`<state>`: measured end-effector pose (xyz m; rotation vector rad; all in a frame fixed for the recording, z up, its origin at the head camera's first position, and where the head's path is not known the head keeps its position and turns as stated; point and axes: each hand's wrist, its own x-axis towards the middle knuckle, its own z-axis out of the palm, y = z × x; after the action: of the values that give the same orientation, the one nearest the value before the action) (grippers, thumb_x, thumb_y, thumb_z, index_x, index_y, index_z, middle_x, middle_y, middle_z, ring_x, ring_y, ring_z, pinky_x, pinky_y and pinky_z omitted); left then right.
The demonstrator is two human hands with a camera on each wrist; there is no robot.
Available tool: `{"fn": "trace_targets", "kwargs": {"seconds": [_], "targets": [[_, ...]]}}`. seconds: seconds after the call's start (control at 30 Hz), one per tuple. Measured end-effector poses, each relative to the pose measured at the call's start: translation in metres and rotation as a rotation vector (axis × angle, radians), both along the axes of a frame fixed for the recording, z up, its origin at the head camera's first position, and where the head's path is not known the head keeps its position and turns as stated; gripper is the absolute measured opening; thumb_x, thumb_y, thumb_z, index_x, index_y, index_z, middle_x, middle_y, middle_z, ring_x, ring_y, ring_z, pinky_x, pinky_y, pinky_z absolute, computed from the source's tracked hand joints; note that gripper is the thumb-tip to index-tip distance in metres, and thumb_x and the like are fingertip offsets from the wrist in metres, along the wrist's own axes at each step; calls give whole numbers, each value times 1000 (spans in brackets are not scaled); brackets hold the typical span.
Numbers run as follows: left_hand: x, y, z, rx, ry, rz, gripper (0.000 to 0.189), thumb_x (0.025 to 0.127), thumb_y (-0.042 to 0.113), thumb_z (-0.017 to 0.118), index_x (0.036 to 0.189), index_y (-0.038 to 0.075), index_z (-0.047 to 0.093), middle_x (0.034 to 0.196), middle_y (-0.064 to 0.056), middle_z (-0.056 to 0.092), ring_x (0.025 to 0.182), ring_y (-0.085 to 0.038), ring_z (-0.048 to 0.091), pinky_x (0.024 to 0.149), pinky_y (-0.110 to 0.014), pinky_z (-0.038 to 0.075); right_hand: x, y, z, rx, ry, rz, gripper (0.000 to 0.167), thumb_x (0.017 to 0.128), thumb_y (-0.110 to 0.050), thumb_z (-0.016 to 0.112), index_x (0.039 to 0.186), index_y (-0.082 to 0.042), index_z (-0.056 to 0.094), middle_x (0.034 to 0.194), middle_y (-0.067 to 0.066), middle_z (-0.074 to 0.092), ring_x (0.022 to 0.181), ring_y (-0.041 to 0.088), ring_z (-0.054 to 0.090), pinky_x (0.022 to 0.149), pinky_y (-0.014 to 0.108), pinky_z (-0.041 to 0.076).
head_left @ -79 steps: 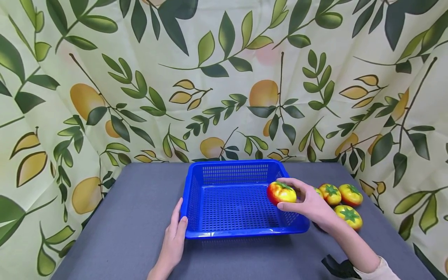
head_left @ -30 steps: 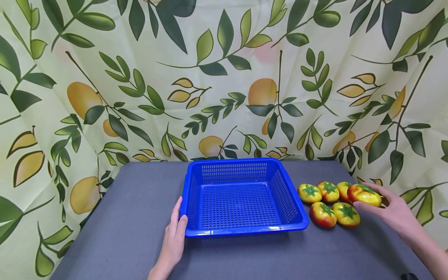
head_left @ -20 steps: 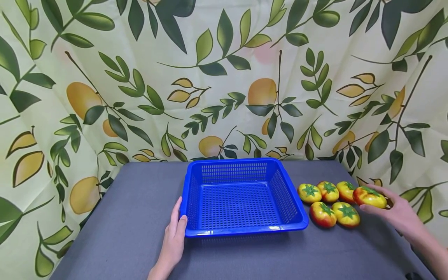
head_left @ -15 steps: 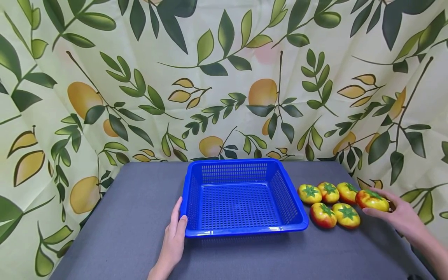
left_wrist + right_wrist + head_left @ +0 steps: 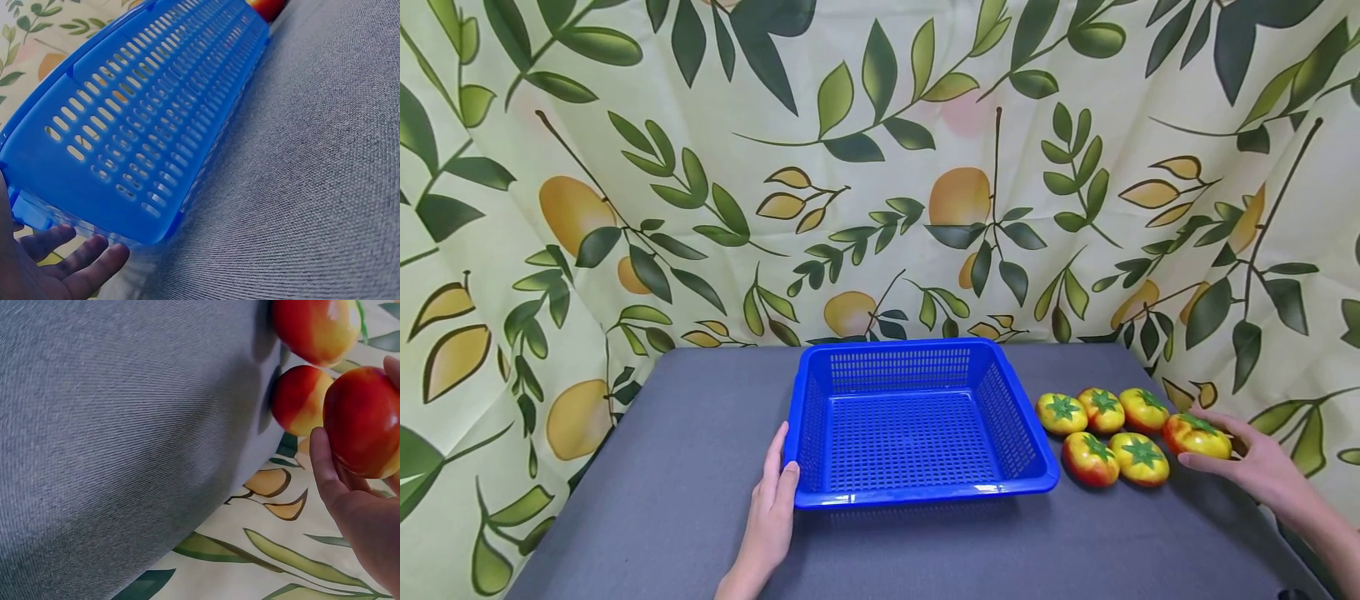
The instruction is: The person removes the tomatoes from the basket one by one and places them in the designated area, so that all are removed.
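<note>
At the table's right edge, my right hand (image 5: 1262, 462) grips a red-and-yellow tomato (image 5: 1197, 437) with a green star-shaped top. In the right wrist view, the fingers curve around this tomato (image 5: 365, 422); whether it touches the table cannot be told. Several like tomatoes (image 5: 1091, 459) sit close together just left of it, in two rows. My left hand (image 5: 766, 521) rests against the left side of a blue plastic basket (image 5: 925, 497), near its front corner. The left wrist view shows its fingers (image 5: 94, 265) extended beside the slotted basket wall (image 5: 150, 119).
A grey cloth covers the table (image 5: 700, 467). Behind and on both sides hangs a curtain (image 5: 880, 192) printed with leaves and fruit. The basket stands mid-table, its right rim close to the nearest tomatoes. A small dark object (image 5: 1292, 594) shows at the bottom right.
My right hand has carried a tomato from over the basket to the far right of the group, then slightly lower. The basket's inside shows no tomato. My left hand stays at the basket.
</note>
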<state>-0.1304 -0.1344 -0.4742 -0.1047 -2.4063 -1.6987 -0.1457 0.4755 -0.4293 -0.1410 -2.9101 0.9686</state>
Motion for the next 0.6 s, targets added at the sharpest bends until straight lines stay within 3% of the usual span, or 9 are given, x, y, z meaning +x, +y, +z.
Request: {"fn": "trace_targets", "kwargs": {"seconds": [0.3, 0.6], "targets": [[-1, 0, 0, -4, 5, 2, 54, 108, 28, 33, 158, 14, 17, 160, -14, 22, 143, -38, 24, 109, -62, 21, -1, 8, -9, 4, -17, 28, 81, 87, -37, 75, 145, 6, 37, 139, 37, 35, 112, 47, 39, 74, 33, 33], [-1, 0, -1, 3, 7, 3, 54, 108, 28, 34, 158, 14, 18, 159, -14, 23, 142, -38, 25, 109, -61, 21, -3, 11, -10, -23, -91, 50, 84, 89, -39, 72, 146, 8, 32, 143, 40, 27, 117, 54, 35, 82, 56, 36]]}}
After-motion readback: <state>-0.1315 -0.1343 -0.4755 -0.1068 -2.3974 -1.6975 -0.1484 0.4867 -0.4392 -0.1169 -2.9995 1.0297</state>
